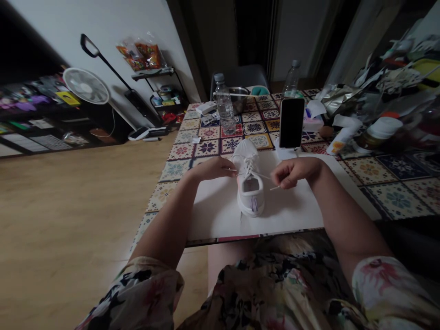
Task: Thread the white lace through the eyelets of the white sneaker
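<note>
A white sneaker [252, 201] stands on a white sheet [288, 208], its toe pointing away from me and its heel toward me. White shoelaces [248, 166] cross over its tongue. My left hand [216, 168], at the shoe's left side, pinches one lace end between closed fingers. On the right, my right hand [287, 174] is curled closed around the other lace, which runs taut from the shoe; its tip pokes out below the fingers. Both hands are a little above the sheet.
A phone [291, 123] stands upright on a stand beyond the shoe. Water bottles [225, 107] stand farther back on the patterned tablecloth [175, 158]. White containers [378, 130] and clutter crowd the right side. A fan [85, 85] stands at the far left.
</note>
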Action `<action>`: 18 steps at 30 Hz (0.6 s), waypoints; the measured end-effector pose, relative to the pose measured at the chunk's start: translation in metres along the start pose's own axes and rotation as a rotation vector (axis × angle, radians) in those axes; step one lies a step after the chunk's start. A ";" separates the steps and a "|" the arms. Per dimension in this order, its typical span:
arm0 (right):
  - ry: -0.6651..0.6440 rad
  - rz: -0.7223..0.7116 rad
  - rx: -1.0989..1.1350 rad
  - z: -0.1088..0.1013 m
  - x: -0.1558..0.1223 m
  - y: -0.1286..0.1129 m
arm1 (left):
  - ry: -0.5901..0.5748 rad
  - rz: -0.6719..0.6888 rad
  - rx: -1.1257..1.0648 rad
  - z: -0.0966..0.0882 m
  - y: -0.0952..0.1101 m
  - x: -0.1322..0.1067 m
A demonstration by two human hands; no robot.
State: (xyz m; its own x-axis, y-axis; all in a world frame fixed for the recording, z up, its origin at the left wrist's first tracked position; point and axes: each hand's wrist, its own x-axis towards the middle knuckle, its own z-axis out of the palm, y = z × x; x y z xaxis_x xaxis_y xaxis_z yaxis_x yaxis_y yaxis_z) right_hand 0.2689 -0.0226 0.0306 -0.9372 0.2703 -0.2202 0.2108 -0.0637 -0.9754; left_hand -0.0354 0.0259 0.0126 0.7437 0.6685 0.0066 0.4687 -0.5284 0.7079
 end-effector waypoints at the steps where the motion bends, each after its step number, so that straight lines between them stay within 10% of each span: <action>1: 0.026 0.021 0.021 0.001 0.003 0.001 | -0.006 0.006 -0.014 0.000 0.001 0.000; 11: 0.321 0.091 -0.040 -0.004 0.020 0.011 | -0.121 0.026 -0.092 0.000 0.003 -0.004; 18: 0.424 -0.155 -0.232 -0.005 0.021 0.006 | -0.146 0.258 -0.209 -0.009 0.009 -0.005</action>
State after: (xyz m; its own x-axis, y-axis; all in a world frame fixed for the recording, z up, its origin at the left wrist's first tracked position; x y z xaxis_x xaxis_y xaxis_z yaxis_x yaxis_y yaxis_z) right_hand 0.2522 -0.0122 0.0205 -0.7776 0.6287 -0.0074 0.1793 0.2105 -0.9610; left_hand -0.0387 0.0225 0.0252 0.8919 0.4378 0.1134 0.1606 -0.5410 0.8256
